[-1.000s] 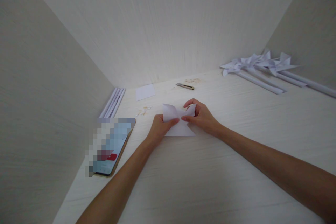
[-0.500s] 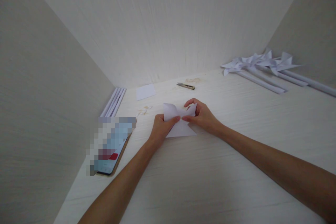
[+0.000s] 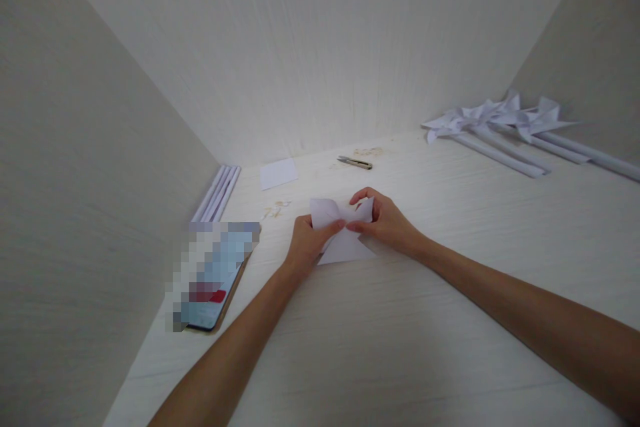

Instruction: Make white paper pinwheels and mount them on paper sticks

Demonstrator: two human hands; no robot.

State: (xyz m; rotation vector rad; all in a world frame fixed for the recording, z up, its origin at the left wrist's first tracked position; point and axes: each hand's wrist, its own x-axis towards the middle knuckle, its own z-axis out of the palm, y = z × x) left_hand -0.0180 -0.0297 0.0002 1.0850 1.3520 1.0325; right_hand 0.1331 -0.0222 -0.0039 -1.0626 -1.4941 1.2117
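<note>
Pinching folded paper (image 3: 344,240) between both hands

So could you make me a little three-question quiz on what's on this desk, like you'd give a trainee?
1. True or false: both hands are pinching the folded white paper.
2. What lies nearest the left hand? A) phone B) snips C) finished paper pinwheels
3. Fill in: the rolled paper sticks lie against the ___ wall.

Key:
1. True. The right hand grips one flap and the left hand the other.
2. A. The phone lies flat on the desk, just left of that hand.
3. Left. They lie beyond the phone, with a small paper square nearby.
</note>
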